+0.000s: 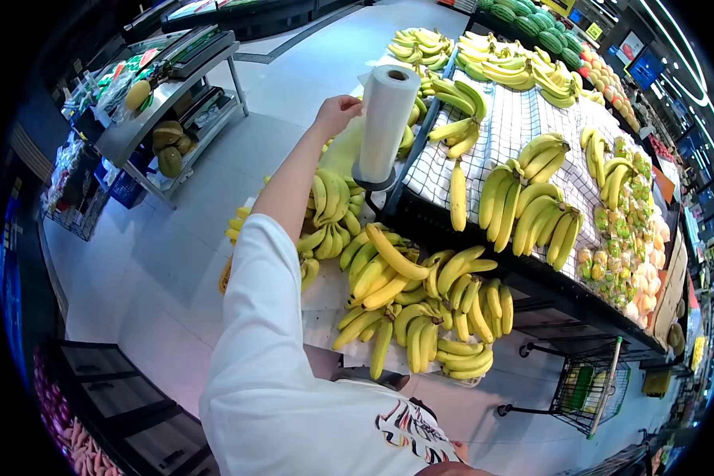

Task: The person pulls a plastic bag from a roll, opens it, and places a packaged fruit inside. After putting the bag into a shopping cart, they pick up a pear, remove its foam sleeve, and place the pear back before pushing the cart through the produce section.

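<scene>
My left hand [339, 113] is raised beside an upright roll of clear plastic bags [389, 119], its fingers pinched together at the roll's left side. A sheet of thin see-through plastic [346, 149] hangs from the fingers next to the roll. The roll stands on a dark round holder [373, 179] at the corner of a display. Below it lie many bunches of yellow and greenish bananas [385, 278]. At the bottom edge some bare skin shows, perhaps of my right arm; the fingers of that hand cannot be made out.
A slanted display [496, 107] with a white grid-patterned cover holds more bananas and packed fruit on the right. Below it stands a shopping cart [591, 389]. A metal shelf cart [127, 131] is at the upper left. Dark crates [127, 397] with purple vegetables stand lower left.
</scene>
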{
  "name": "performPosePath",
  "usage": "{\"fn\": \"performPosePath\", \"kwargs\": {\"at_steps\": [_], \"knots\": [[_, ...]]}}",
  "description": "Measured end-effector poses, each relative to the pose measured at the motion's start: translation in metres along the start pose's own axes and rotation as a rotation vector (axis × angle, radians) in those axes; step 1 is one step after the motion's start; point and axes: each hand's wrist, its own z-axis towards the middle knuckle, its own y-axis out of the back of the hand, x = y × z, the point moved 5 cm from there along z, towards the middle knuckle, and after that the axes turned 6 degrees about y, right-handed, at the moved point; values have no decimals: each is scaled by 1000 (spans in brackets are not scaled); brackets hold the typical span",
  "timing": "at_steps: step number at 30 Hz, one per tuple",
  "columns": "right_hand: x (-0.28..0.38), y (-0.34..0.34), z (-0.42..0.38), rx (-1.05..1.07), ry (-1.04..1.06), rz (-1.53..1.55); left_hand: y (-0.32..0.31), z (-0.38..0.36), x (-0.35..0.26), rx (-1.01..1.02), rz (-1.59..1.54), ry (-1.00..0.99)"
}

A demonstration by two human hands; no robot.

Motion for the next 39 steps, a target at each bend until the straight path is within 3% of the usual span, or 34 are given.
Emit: {"fn": "performPosePath", "kwargs": {"at_steps": [2, 3, 5, 8, 11, 15, 16, 20, 22, 24, 25, 26, 27, 28, 29, 30, 31, 32, 33, 35, 37, 38, 39], "knots": [[-16, 10, -16, -19, -34, 9, -7, -16, 21, -28, 20, -8], [32, -36, 43, -23, 55, 64, 20, 18, -11, -76, 11, -119], [16, -33, 28, -49, 40, 51, 13, -18, 7, -98, -77, -134], [32, -34, 22, -63, 38, 1, 23, -66, -8, -6, -486, 179], [35, -38, 34, -51, 44, 8, 30, -60, -24, 4, -334, -49], [54, -38, 42, -60, 151, 32, 31, -61, -40, 47, 330, -377], [55, -38, 44, -77, 171, 28, 30, -79, -61, 176, 180, -276], [83, -45, 64, -7, 157, 45, 31, -121, -67, 228, 95, -226], [146, -49, 48, 128, 288, -11, 22, -139, -62, 335, -175, -106], [244, -45, 11, 268, 522, -86, 3, -159, -62, 349, -131, -185], [313, -39, -18, 221, 698, -158, -10, -166, -65, 358, -111, -218], [366, -37, -28, 147, 728, -86, -21, -171, -74, 327, -35, -223], [416, -35, -21, 98, 1017, -15, -35, -180, -86, 300, 36, -218], [483, -32, -58, 156, 974, 150, -51, -190, -95, 277, 104, -207], [538, -32, -72, 157, 1119, 327, -67, -196, -106, 238, 96, -245], [590, -30, -79, 162, 1204, 261, -85, -199, -111, 150, 38, -358], [642, -37, -109, 252, 1220, 333, -102, -200, -117, 112, 84, -392], [682, -44, -118, 238, 1115, 278, -115, -200, -123, 75, 133, -427], [716, -51, -127, 170, 1149, 223, -132, -197, -121, 114, 254, -368], [774, -68, -118, -279, 1402, -168, -157, -191, -113, 189, 487, -243], [810, -71, -106, -268, 1326, -423, -150, -206, -121, 47, 263, -275], [826, -74, -78, -40, 1269, -236, -142, -216, -119, -16, 209, -279], [841, -73, -58, 114, 1201, -236, -142, -224, -99, -65, 39, -346]]}}
